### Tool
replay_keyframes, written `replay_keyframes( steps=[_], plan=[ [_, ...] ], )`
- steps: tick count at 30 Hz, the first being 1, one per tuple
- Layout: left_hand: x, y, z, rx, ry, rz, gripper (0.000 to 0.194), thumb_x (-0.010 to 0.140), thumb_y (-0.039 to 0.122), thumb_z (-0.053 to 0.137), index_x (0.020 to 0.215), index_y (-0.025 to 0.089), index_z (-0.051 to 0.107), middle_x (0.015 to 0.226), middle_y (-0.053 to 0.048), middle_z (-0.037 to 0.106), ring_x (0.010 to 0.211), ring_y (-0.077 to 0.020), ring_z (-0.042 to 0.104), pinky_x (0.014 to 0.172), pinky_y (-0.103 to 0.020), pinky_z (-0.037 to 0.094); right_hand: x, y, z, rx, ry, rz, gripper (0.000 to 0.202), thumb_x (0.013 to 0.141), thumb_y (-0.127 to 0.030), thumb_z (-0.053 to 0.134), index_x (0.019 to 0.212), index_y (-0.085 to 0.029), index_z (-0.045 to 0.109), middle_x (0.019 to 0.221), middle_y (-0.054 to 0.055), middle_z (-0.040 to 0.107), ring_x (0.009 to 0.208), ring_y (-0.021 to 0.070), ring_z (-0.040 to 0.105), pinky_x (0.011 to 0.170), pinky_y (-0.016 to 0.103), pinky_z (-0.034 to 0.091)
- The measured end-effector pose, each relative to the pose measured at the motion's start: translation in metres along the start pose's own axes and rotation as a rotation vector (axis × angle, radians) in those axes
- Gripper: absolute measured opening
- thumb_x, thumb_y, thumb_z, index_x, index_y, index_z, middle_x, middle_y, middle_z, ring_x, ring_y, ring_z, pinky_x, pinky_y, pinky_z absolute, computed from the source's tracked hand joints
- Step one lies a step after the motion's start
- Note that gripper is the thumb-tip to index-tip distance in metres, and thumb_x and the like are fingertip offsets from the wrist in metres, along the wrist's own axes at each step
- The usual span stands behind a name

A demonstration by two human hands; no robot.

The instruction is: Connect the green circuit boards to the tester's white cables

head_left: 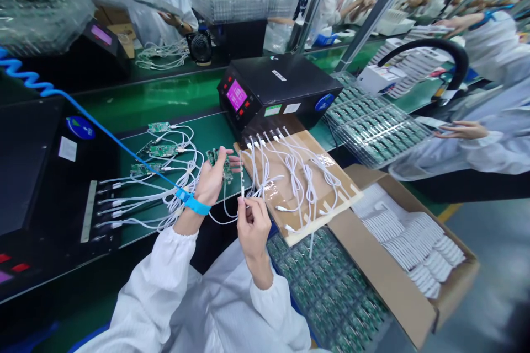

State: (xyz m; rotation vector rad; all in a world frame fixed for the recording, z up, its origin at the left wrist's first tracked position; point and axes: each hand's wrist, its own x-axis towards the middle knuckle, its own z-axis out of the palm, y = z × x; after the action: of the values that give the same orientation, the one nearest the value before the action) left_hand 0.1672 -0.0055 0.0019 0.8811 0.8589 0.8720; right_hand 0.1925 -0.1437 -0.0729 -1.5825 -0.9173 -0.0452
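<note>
My left hand [210,181], palm up with a blue wrist strap [194,202], holds green circuit boards [227,171] between thumb and fingers. My right hand [253,223] pinches a slim white cable plug [242,190] just right of them. Above that plug stands a narrow strip, perhaps a board seen edge-on; I cannot tell whether it is joined to the plug. Left of my hands, several circuit boards [163,150] lie on the green bench with white cables attached. To the right, white cables [292,174] lie across a brown cardboard sheet [273,198].
A black tester [285,85] with a pink screen stands behind the cardboard; another black box [37,176] is at left. A blue coiled cord [83,105] crosses to my wrist. Board trays [331,287] and a carton [451,298] of white pieces sit at right. Co-workers surround the bench.
</note>
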Motion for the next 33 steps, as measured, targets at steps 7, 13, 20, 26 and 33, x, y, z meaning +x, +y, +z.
replay_keyframes(
  steps=[7,13,20,26,33],
  plan=[
    [0.003,0.022,-0.03,-0.143,0.15,0.023,0.036,0.1,0.048,0.065,0.099,0.012,0.067,0.074,-0.002,0.066,0.064,-0.0121,0.066,0.078,-0.029,0.063,0.022,0.005,0.011,-0.229,-0.152,0.063,0.027,0.106,-0.028,0.057,0.085,-0.017,0.07,0.085,0.004,0.066,0.065,0.0123,0.06,0.065,0.027,0.047],
    [-0.024,0.042,-0.045,-0.254,0.119,-0.104,0.024,0.102,0.023,0.049,0.1,0.01,0.07,0.081,-0.006,0.068,0.072,-0.0143,0.068,0.088,-0.037,0.065,0.032,0.005,0.031,-0.519,-0.409,0.234,0.022,0.104,-0.023,0.057,0.088,-0.016,0.071,0.095,0.01,0.07,0.076,0.0199,0.067,0.065,0.03,0.044],
    [-0.048,0.046,-0.047,-0.15,0.13,-0.096,0.023,0.092,0.01,0.062,0.112,0.012,0.073,0.1,-0.01,0.077,0.103,-0.0242,0.076,0.105,-0.051,0.061,0.03,0.008,0.035,-0.429,-0.469,0.292,0.009,0.101,-0.024,0.065,0.098,-0.017,0.069,0.094,0.008,0.072,0.083,0.022,0.07,0.074,0.03,0.05],
    [-0.059,0.041,-0.048,0.092,0.005,-0.185,0.028,0.09,0.025,0.074,0.117,0.017,0.075,0.121,-0.013,0.078,0.123,-0.0334,0.071,0.108,-0.048,0.059,0.022,0.003,-0.011,-0.244,-0.521,0.214,0.014,0.103,-0.028,0.062,0.105,-0.019,0.072,0.099,0.007,0.073,0.082,0.0179,0.071,0.077,0.028,0.055],
    [-0.063,0.028,-0.057,0.305,-0.093,-0.175,0.038,0.08,0.047,0.086,0.108,0.021,0.082,0.125,-0.009,0.078,0.138,-0.0338,0.06,0.123,-0.046,0.045,0.039,0.011,-0.129,-0.503,-0.394,0.049,0.023,0.106,-0.021,0.052,0.114,-0.021,0.074,0.108,0.008,0.075,0.084,0.0181,0.073,0.073,0.029,0.057]
  ],
)
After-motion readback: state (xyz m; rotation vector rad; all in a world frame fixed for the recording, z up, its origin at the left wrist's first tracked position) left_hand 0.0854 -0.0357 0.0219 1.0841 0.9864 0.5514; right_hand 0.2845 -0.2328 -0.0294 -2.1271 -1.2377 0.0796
